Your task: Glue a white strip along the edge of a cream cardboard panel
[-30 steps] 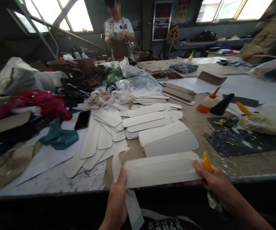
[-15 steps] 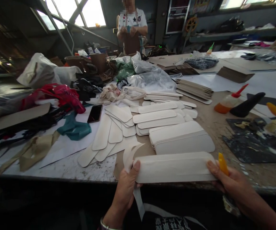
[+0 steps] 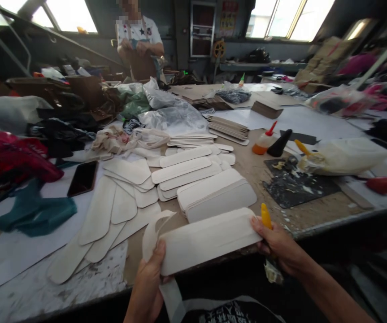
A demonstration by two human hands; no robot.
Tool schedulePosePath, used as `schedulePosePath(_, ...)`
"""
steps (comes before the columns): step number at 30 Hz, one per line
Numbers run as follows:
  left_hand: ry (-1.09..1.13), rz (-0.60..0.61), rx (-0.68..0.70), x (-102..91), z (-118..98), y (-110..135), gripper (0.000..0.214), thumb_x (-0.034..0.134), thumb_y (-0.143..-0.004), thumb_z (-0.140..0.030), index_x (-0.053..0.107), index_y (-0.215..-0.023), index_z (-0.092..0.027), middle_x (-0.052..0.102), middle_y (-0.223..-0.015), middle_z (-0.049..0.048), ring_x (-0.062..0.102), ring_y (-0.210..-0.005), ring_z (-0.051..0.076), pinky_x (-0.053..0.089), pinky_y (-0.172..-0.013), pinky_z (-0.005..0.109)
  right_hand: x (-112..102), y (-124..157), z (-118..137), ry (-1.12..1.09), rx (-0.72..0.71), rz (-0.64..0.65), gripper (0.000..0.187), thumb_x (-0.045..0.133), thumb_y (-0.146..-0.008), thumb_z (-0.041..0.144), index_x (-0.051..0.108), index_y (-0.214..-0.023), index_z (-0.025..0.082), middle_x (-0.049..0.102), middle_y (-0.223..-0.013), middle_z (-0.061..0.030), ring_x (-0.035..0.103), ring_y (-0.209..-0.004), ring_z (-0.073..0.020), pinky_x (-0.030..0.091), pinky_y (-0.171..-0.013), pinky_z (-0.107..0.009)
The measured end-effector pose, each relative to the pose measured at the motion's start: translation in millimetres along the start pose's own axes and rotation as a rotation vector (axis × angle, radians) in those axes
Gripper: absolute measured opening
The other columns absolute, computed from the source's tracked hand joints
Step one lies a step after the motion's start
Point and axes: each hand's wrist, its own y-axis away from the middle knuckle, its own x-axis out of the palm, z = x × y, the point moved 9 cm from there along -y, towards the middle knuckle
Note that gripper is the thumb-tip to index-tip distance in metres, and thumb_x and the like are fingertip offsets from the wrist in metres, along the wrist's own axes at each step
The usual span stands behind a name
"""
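Note:
A long white rounded panel (image 3: 210, 240) is held between both hands above the table's front edge. My left hand (image 3: 149, 280) grips its left end, thumb on top, and a pale strip (image 3: 151, 233) curls up beside the thumb and hangs below the hand. My right hand (image 3: 276, 240) pinches the right end. It also holds a yellow-handled tool (image 3: 266, 216), with a lower end caked in pale residue. Just beyond the panel lies a stack of white rounded pieces (image 3: 220, 193). Similar pieces (image 3: 99, 215) are fanned out to the left.
A phone (image 3: 83, 178) and teal cloth (image 3: 35, 208) lie left. On the right are a red-tipped bottle (image 3: 263, 141), a black cone-shaped thing (image 3: 280, 143), a smeared dark board (image 3: 297, 188) and a large whitish container (image 3: 351, 154). A person (image 3: 141, 42) stands across the table.
The view has swung to the right, showing more of the table's right side. The held panel now slants, its right end higher. Both hands keep their grip.

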Motion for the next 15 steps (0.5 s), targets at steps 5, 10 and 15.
schedulePosePath(5,-0.031,-0.076,-0.003,-8.0,1,-6,0.053,0.082,-0.051,-0.044,0.062,-0.089,-0.014,0.053,-0.056,-0.0034,0.044,-0.041,0.009,0.035,-0.033,0.018,-8,0,11,0.103,-0.103,-0.055,0.048,0.051,-0.073,0.064,0.042,-0.063,0.018,0.034,-0.048,0.0066,0.025,-0.041,-0.0043,0.019,-0.039,-0.020)
schedulePosePath(10,-0.030,0.059,0.021,11.7,-1,-3,0.054,0.082,-0.051,-0.048,0.062,-0.085,-0.012,0.054,-0.057,-0.0037,0.044,-0.044,0.007,0.030,-0.033,0.014,-22,1,10,0.176,-0.132,-0.119,0.049,0.052,-0.072,0.066,0.042,-0.061,0.019,0.033,-0.050,0.0057,0.028,-0.044,-0.0069,0.023,-0.040,-0.021)
schedulePosePath(15,-0.145,0.147,0.010,27.0,1,-1,0.055,0.083,-0.051,-0.042,0.059,-0.091,-0.012,0.064,-0.066,0.0013,0.055,-0.052,0.011,0.043,-0.043,0.017,-28,1,11,0.163,-0.101,-0.116,0.046,0.059,-0.065,0.064,0.049,-0.064,0.020,0.038,-0.057,0.0026,0.034,-0.049,-0.0099,0.031,-0.040,-0.021)
